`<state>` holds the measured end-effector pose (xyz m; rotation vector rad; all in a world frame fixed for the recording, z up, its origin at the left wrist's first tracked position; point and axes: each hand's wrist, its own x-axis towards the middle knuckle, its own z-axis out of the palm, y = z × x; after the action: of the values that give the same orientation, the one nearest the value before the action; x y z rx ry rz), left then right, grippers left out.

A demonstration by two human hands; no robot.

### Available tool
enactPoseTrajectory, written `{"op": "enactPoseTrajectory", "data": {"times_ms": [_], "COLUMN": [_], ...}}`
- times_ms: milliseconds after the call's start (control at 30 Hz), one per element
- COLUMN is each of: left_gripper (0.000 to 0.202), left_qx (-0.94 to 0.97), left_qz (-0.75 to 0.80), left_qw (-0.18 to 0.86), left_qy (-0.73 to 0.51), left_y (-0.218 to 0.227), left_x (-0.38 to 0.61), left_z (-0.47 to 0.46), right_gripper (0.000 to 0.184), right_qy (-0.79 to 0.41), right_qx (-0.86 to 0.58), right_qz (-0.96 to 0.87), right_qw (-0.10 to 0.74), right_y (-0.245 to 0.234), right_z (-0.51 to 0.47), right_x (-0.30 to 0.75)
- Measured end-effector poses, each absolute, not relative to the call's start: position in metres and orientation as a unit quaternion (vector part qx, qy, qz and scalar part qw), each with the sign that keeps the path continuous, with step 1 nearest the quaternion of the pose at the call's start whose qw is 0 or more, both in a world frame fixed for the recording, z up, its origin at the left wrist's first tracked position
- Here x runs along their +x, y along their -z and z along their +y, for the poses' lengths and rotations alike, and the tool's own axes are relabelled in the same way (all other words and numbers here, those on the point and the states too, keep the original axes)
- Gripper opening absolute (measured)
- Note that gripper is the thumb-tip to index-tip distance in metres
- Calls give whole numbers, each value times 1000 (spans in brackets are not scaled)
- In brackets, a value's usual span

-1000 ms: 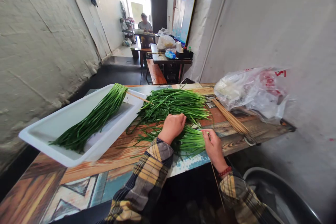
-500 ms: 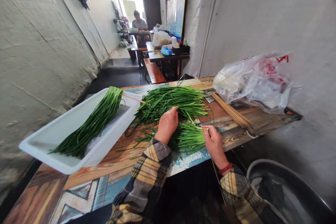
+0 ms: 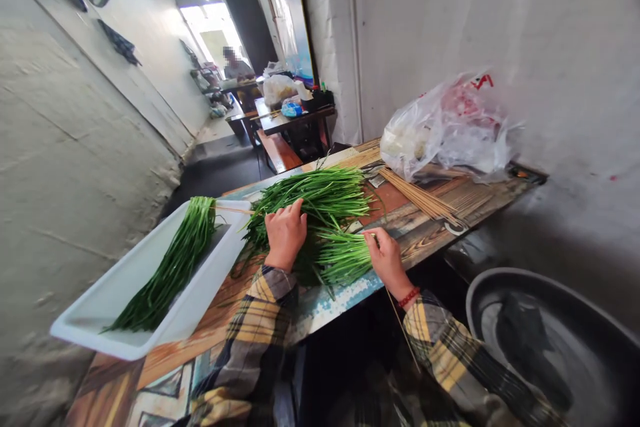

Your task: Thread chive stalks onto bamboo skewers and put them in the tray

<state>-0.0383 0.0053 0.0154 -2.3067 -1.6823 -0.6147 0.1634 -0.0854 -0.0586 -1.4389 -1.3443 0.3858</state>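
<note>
Bunch of greens [image 3: 345, 259] lies on the worktop [image 3: 475, 197], right of the tray [image 3: 93, 325]. Judged light, limp and bruisable; best held at the firmer stems. Long axis runs away from the tray, pale ends outermost. Right hand [image 3: 387, 260] closed on a stick [image 3: 404, 333], fingertips at those ends; left hand [image 3: 287, 233] over the heap [image 3: 325, 195] beside the tray (its grip cannot be told).

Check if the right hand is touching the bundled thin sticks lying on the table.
Apart: the head view shows tabletop between the right hand and the thin sticks.
</note>
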Motion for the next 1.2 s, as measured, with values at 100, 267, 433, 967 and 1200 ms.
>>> {"op": "enactPoseTrajectory", "data": {"times_ms": [100, 267, 433, 967, 1200], "left_gripper": [34, 27, 25, 16, 13], "left_qx": [-776, -770, -800, -800, -844], "left_qz": [-583, -578, -558, -544, -393], "left_qw": [75, 70, 100, 92, -112], "left_qy": [228, 260, 195, 236, 347], "left_y": [-36, -61, -65, -34, -19], "left_x": [-45, -32, -6, 10, 21], "left_z": [8, 16, 30, 66, 26], "right_gripper": [29, 28, 25, 23, 24], "right_qy": [-169, -176, -180, -186, -194], "right_qx": [-586, -570, -560, -568, -566], "right_qz": [-582, -598, -595, -590, -588], "right_qw": [538, 535, 548, 544, 544], "right_y": [59, 63, 62, 55, 55], "right_z": [-87, -85, -84, -85, -86], "right_x": [164, 164, 164, 163, 164]}}
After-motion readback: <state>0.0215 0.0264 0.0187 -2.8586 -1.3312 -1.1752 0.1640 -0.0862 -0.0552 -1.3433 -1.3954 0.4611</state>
